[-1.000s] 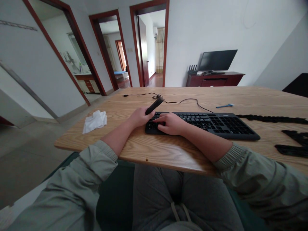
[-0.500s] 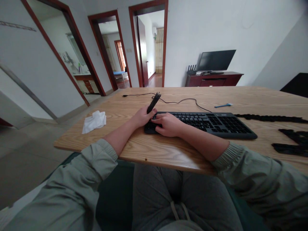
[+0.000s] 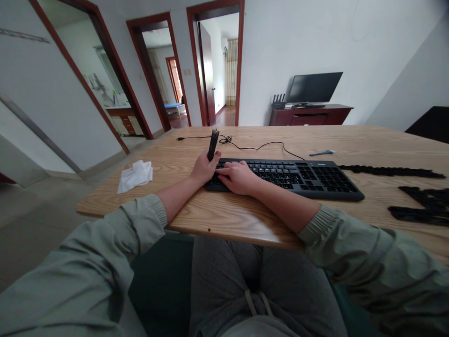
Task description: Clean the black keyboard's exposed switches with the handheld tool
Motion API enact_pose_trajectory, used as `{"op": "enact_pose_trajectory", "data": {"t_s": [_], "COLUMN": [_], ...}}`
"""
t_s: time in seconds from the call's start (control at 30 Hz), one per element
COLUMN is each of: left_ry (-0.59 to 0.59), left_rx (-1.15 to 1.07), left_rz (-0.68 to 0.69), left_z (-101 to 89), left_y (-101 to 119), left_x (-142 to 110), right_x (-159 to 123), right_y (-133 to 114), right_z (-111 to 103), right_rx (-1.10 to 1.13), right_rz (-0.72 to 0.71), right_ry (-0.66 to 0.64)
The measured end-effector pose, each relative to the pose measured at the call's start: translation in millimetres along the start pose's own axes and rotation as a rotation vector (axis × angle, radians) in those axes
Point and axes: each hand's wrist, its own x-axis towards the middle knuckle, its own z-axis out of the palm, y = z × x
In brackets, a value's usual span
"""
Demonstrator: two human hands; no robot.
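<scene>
- Nothing can be read clearly in this view.
- Black full-size computer keyboard (image 3: 280,179): white legends show on the keys, all too small and blurred to read.
- Same keyboard, top edge above the number pad: small pale maker's mark (image 3: 318,164), probably a brand, letters unreadable.
- Grey-white wall, far left: thin dark strip of marks (image 3: 23,36), too blurred to tell whether it is text.
- Black flat-screen monitor on the dark red cabinet (image 3: 313,88): no readable label or logo.
</scene>
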Motion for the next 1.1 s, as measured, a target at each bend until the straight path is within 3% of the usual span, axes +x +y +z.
{"op": "enact_pose_trajectory", "data": {"t_s": [0.23,0.67,0.8,0.93,1.1], "left_ry": [0.081,0.115,0.185,0.172,0.170], "left_rx": [0.035,-0.014,-0.037,-0.037,-0.260], "left_rz": [-0.015,0.013,-0.013,-0.022,-0.124], "left_z": [3.3,2.7,3.0,1.7,2.6], "left_y": [2.2,-0.3,-1.3,-2.8,-1.4], "left_x": [1.7,0.6,2.1,2.9,7.5], "right_x": [2.6,6.4,6.8,8.0,10.0], "right_y": [1.9,2.6,4.5,5.9,5.4], "right_z": [1.5,0.4,1.7,5.5,5.4], "right_rx": [0.029,0.093,0.126,0.123,0.106], "right_rz": [0.030,0.053,0.045,0.038,0.009], "right_ry": [-0.031,-0.031,-0.041,-0.032,0.060]}}
